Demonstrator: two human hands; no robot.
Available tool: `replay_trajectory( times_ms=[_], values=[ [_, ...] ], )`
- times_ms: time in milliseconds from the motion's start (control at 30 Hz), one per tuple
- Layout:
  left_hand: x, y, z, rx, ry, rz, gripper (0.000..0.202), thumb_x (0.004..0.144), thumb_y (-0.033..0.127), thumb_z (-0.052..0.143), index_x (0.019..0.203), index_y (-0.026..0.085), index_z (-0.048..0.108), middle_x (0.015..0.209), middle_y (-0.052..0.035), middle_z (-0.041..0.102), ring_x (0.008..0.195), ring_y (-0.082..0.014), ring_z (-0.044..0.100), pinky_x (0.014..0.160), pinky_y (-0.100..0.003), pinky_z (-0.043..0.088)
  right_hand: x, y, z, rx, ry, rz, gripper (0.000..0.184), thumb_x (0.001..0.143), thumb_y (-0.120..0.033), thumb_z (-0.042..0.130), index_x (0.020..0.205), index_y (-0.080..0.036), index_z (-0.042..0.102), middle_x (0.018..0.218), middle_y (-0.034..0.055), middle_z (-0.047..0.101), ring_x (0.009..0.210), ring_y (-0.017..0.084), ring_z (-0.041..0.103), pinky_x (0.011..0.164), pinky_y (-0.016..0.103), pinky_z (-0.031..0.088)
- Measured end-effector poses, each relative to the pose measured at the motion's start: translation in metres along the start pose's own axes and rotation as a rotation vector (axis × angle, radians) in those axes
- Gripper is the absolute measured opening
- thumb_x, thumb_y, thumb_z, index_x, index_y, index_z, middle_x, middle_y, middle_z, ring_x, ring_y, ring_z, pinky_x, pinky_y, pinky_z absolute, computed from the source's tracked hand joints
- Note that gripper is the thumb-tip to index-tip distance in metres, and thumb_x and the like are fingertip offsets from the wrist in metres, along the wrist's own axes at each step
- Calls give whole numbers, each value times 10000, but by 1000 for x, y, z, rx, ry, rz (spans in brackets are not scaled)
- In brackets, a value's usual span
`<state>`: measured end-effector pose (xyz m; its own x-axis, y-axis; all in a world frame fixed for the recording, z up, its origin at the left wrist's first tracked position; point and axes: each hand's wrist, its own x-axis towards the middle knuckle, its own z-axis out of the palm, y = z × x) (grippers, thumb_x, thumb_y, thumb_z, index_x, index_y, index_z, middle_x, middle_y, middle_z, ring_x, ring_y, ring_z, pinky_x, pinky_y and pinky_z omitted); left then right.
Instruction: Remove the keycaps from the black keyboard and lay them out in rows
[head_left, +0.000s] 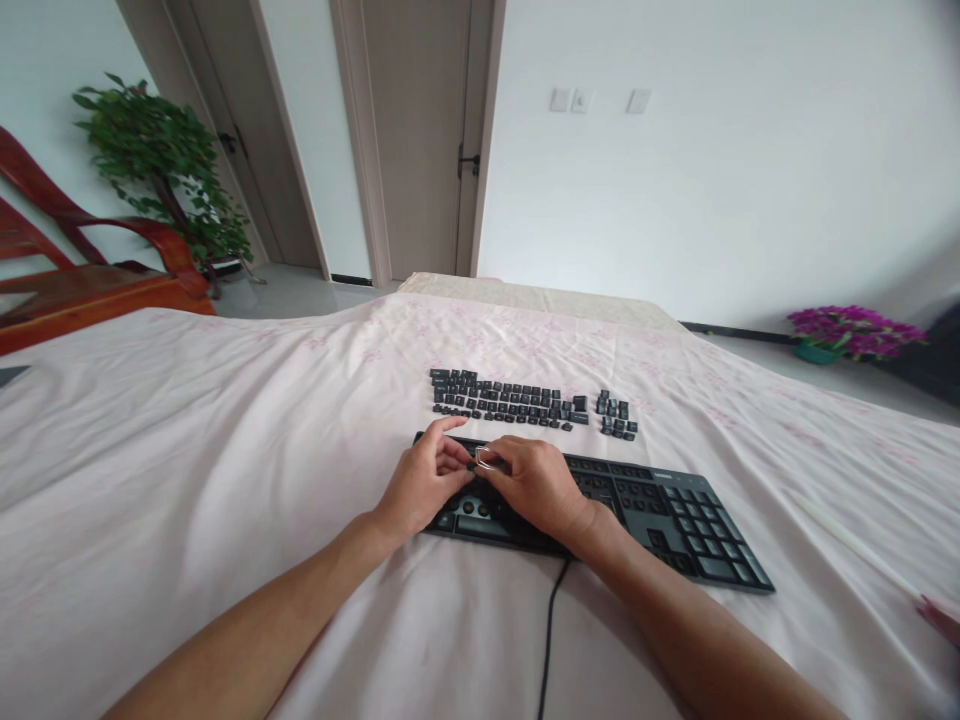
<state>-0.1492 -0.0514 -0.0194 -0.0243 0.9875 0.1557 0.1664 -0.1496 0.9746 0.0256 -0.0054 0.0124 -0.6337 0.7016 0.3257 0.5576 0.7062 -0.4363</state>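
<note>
A black keyboard (652,520) lies slightly askew on the cloth, many of its keys stripped of their caps, while the number pad at its right end keeps its caps. Over its left part, my right hand (536,485) is closed around a small wire keycap puller (486,458), whose bent loop shows at the fingertips. My left hand (424,480) meets it there, thumb and fingers pinched together by the loop; whatever lies between them is hidden. Behind the keyboard, loose black keycaps (517,400) sit in rows, with a smaller group of keycaps (616,415) to their right.
Under everything spreads a wrinkled pale pink cloth (300,440). The keyboard's black cable (551,630) runs toward me between my forearms. Farther off stand a wooden chair (97,270), a leafy plant (150,140) and purple flowers (855,328). A reddish object (937,618) shows at the right edge.
</note>
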Motion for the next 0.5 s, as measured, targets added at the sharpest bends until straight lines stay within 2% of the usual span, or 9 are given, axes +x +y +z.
replay_trajectory(
  times_ms=[133, 233, 367, 500],
  values=[
    [0, 1, 1, 13, -3, -4, 601, 743, 163, 653, 1291, 244, 420, 881, 0, 599, 743, -119, 620, 737, -280, 518, 3, -2, -6, -30, -28, 52, 82, 801, -258, 620, 769, -219, 685, 682, 2, 679, 586, 136, 570, 532, 243, 308],
    [0, 2, 1, 11, 26, -11, 599, 772, 186, 619, 1323, 244, 391, 947, -19, 602, 764, -118, 625, 754, -284, 515, 20, 14, -16, 27, -7, 103, 105, 794, -271, 611, 758, -221, 696, 664, -6, 674, 599, 134, 577, 538, 233, 326],
    [0, 2, 1, 79, 18, -12, 505, 790, 179, 578, 1279, 225, 457, 975, -30, 603, 767, -117, 615, 761, -282, 509, 67, 53, -31, 34, 76, 302, 166, 755, -331, 632, 816, -211, 727, 600, 5, 656, 550, 140, 567, 511, 238, 343],
    [1, 2, 2, 124, -2, -12, 469, 781, 145, 565, 1240, 218, 503, 982, -30, 607, 762, -114, 607, 752, -276, 503, 116, 84, -31, -74, 54, 381, 155, 728, -300, 647, 808, -209, 744, 683, 29, 691, 598, 145, 579, 526, 243, 357]
  ],
)
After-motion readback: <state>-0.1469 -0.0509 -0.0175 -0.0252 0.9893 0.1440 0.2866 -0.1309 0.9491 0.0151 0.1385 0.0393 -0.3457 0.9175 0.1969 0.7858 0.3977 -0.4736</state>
